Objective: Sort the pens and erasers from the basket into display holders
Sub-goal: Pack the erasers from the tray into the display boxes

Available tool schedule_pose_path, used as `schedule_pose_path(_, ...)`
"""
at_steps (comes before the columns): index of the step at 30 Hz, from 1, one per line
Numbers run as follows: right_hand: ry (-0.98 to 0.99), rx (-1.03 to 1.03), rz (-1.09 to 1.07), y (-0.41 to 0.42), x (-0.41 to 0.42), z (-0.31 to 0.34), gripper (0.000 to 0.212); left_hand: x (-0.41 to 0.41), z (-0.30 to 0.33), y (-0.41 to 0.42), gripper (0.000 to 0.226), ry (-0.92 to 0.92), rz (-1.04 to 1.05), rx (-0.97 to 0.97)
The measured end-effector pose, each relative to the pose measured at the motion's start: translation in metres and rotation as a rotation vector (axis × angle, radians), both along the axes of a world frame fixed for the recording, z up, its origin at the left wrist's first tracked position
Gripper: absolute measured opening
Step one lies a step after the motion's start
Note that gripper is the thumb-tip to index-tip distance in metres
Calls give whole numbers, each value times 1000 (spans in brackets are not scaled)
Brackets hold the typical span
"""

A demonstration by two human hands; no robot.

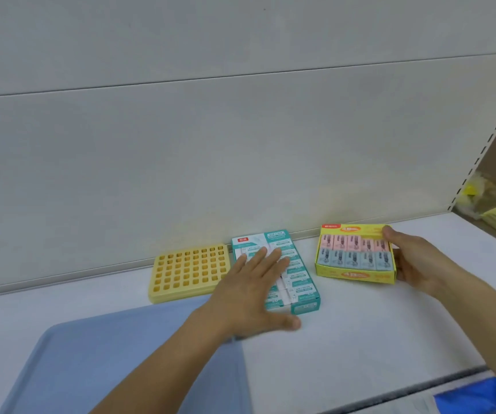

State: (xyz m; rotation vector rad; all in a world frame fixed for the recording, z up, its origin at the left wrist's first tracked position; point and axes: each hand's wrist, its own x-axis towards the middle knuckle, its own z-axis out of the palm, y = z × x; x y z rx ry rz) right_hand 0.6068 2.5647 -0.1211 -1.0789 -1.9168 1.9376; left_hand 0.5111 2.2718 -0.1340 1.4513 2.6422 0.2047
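White shelf (360, 339), pale panel wall behind. Along the shelf's back edge, left to right: a yellow plastic pen holder with a grid of square holes (190, 271), a teal-and-white cardboard eraser box (297, 273) touching the holder's right side, and, apart to the right, a yellow cardboard display box of pink and blue erasers (355, 255). Left hand (255, 294) lies flat on the teal box, fingers straight and spread, grip released, thumb out past the box's front end. Right hand (420, 261) clasps the yellow box's right side, thumb on the top rear corner, fingers curled beneath. A light blue plastic tray (106, 354) sits at the shelf's front left corner.
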Motion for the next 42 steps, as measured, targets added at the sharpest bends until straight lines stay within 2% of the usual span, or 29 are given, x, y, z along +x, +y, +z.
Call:
schedule_pose_path(4,76,101,-53,-9,-20,-8,24,2,-14,4,97,105,14,23)
schedule_pose_path(8,111,243,45,-23,-29,-29,31,4,-20,6,95,126,33,53)
schedule_pose_path(11,127,357,104,-31,-44,-28,40,3,-19,9,102,115,51,60)
schedule_pose_path(16,164,502,119,-33,-53,-32,37,-1,-16,19,117,100,89,48)
schedule_pose_path(23,38,792,359,-35,-44,-19,36,-8,-12,24,119,69,95,69)
schedule_pose_path(27,-77,915,390,-38,-44,-14,34,-4,-8,24,117,59,111,44)
schedule_pose_path(31,-164,1126,374,-47,-41,-21,48,13,-13,17,105,119,147,61)
schedule_pose_path(34,-95,1207,390,-61,-42,-21,59,24,-13,12,91,128,164,55)
schedule_pose_path(37,33,1244,437,-88,-49,-12,68,31,-5,6,89,67,199,63)
schedule_pose_path(42,342,1257,640,-139,-41,4,51,44,-4,-54,84,50,389,222)
